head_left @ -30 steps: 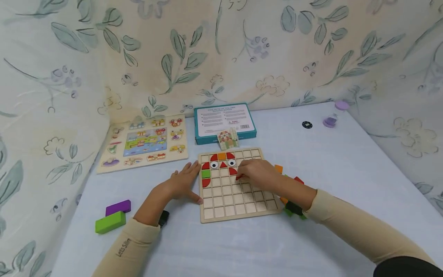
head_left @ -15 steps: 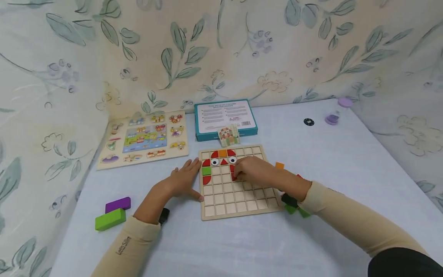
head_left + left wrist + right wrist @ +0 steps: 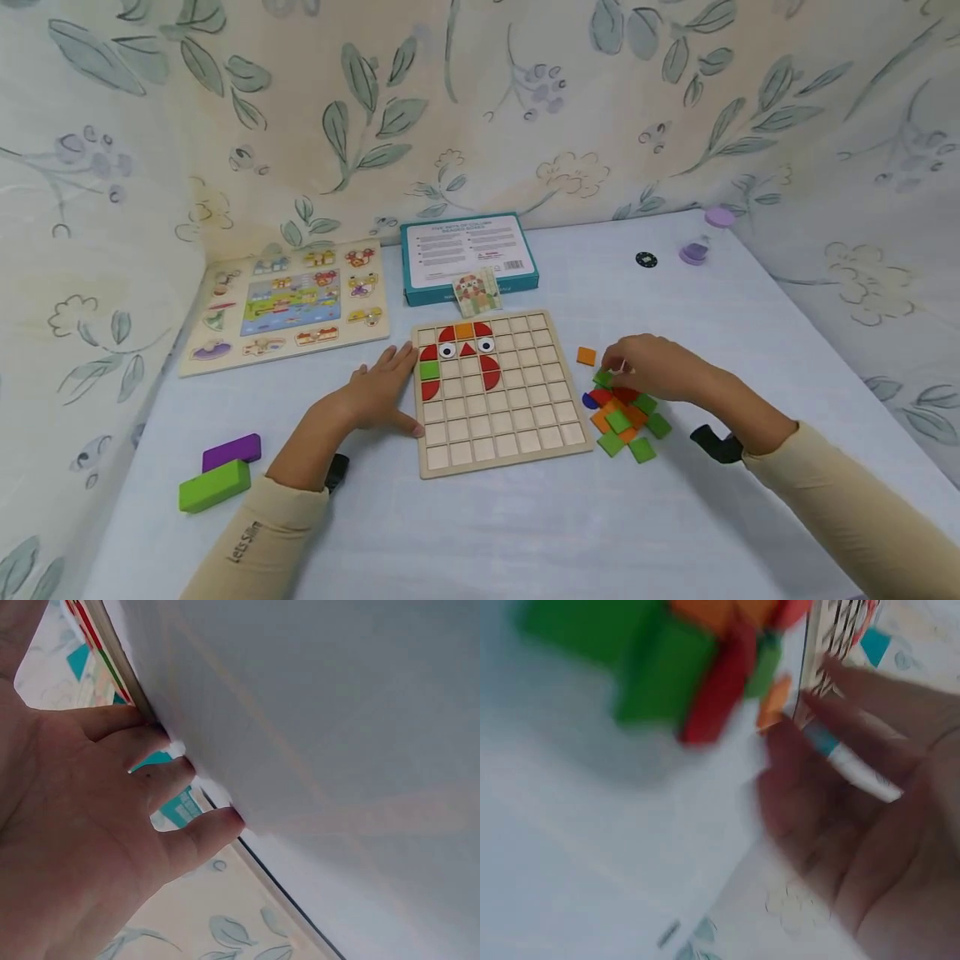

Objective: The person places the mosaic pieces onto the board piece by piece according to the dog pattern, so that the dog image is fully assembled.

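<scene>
My left hand (image 3: 372, 395) lies with fingers spread at the left edge of the wooden grid board (image 3: 517, 421), thumb and fingertips right at its rim. Several pieces sit in the board's upper left: red quarter-rounds (image 3: 490, 380), a red triangle, two round eye pieces (image 3: 486, 344), an orange square (image 3: 464, 331) and a green square (image 3: 428, 370). My right hand (image 3: 660, 367) hovers at the upper end of a pile of loose pieces (image 3: 617, 421), red, green, orange and blue. In the right wrist view its fingers are loosely bent, with nothing seen between them.
A picture card (image 3: 477, 293) leans on a teal box (image 3: 468, 254) behind the board. A wooden picture puzzle (image 3: 292, 312) lies back left. Purple (image 3: 232, 452) and green (image 3: 214, 486) blocks are front left. A black disc (image 3: 646, 260) and purple-capped items (image 3: 694, 250) stand back right.
My right hand has left the board and moved right to the loose pieces. A red quarter-round now sits under the other below the right eye. My left hand has stayed at the board's edge.
</scene>
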### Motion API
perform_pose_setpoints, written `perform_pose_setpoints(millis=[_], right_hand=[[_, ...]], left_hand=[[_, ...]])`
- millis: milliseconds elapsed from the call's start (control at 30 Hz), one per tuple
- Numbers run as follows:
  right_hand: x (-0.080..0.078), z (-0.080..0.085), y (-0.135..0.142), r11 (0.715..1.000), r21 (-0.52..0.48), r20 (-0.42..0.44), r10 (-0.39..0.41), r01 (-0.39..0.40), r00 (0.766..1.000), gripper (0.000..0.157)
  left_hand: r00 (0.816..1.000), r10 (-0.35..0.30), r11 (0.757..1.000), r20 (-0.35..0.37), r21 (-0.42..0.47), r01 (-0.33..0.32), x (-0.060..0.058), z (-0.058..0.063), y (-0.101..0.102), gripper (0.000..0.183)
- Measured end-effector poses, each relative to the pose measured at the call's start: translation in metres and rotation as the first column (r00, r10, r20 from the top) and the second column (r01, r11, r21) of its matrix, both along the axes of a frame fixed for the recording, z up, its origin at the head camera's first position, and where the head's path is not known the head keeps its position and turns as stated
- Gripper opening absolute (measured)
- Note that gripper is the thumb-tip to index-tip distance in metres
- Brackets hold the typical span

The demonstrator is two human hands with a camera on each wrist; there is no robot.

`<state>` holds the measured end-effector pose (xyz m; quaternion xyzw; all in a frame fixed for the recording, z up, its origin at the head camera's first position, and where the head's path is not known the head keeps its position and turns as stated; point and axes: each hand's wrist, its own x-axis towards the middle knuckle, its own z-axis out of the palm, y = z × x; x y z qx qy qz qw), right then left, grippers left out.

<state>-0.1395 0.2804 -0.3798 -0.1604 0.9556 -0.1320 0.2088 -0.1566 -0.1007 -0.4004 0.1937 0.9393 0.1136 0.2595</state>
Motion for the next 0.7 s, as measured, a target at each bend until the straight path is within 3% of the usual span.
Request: perform_pose_setpoints(millis=[133, 267, 400, 567, 700], right_hand=[[0.011, -0.009, -0.008, 0.994, -0.088, -0.043, 0.054, -0.058, 0.998, 0.019], [0.016, -0.015, -0.01, 0.997, -0.066, -0.04, 0.041, -0.044, 0.998, 0.013], [0.012, -0.009, -0.016, 0.993, -0.102, -0.036, 0.062, -0.065, 0.997, 0.011], [-0.015, 0.008, -0.074, 0.962, -0.219, -0.127, 0.136, -0.162, 0.982, 0.01], [-0.038, 0.002, -0.135, 0.925, -0.227, -0.201, 0.262, -0.305, 0.944, 0.01]], left_hand=[[1.0, 0.006, 1.0, -0.004, 0.001, -0.006, 0.0, 0.003, -0.004, 0.118], [1.0, 0.005, 1.0, 0.004, 0.008, -0.005, -0.001, 0.002, -0.002, 0.117], [1.0, 0.007, 1.0, 0.013, -0.003, -0.007, 0.0, 0.001, 0.004, 0.117], [1.0, 0.025, 1.0, 0.008, -0.019, -0.025, 0.001, 0.001, 0.006, 0.116], [0.999, 0.033, 0.999, 0.001, -0.011, -0.033, 0.004, 0.001, 0.005, 0.116]])
